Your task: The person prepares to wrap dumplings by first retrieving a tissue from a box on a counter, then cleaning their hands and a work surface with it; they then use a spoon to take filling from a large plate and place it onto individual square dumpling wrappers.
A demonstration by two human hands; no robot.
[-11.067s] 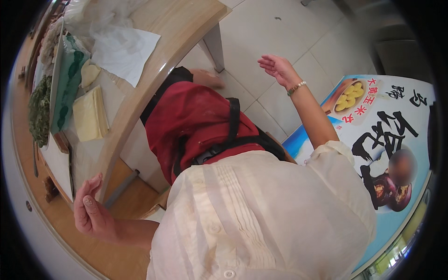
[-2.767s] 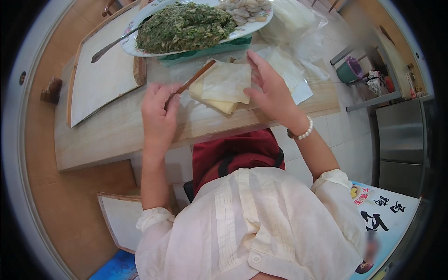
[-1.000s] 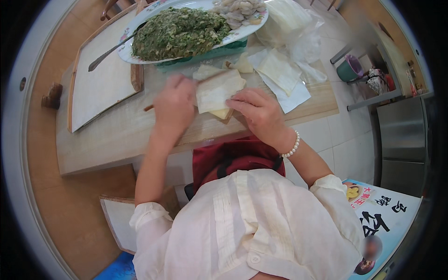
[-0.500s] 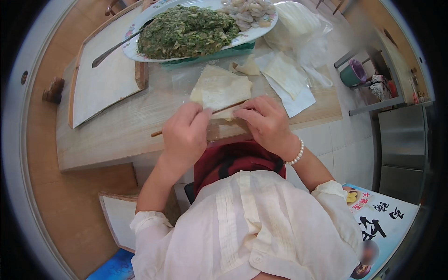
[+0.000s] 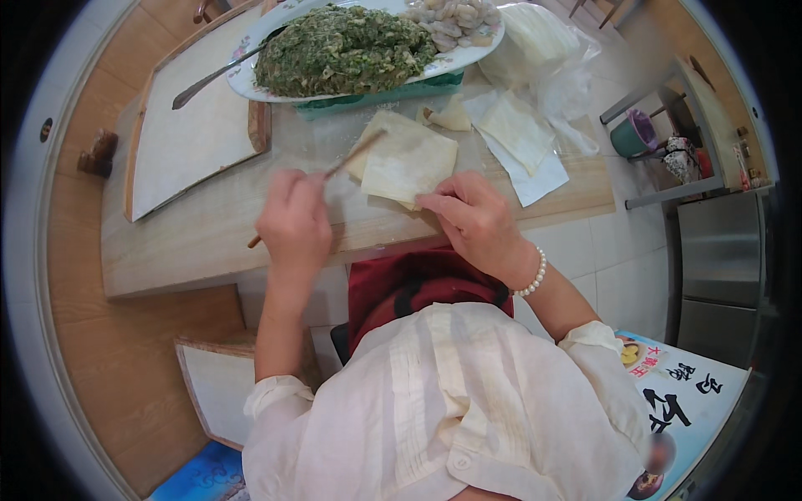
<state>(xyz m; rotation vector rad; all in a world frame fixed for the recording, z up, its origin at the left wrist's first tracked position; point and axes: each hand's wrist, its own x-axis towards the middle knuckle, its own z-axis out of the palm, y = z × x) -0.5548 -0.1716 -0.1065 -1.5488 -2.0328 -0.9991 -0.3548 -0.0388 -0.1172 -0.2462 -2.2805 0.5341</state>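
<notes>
My left hand (image 5: 294,219) is closed round a slim brown chopstick (image 5: 357,154), which slants up to the right over a stack of pale, square dough wrappers (image 5: 409,163). Its far tip lies over the stack's left edge. At the near right corner of the wrappers, my right hand (image 5: 476,213) pinches the edge between thumb and fingers. Behind the stack stands a large flowered plate (image 5: 242,83) heaped with green chopped filling (image 5: 342,52), with peeled shrimp (image 5: 455,21) at its right end. A metal spoon (image 5: 213,79) rests in the filling, handle outward.
A wood-framed white tray (image 5: 188,142) covers the table's left part. The plate sits on a green container (image 5: 380,98). Right of the stack lie a folded scrap of dough (image 5: 454,115), loose wrappers (image 5: 514,129) on white paper, and a clear plastic bag (image 5: 543,67).
My left hand has moved left, drawing the chopstick off the near edge of the wrappers, and now tilts it upward. That near edge, rolled up before, now lies flatter. My right hand has hardly moved.
</notes>
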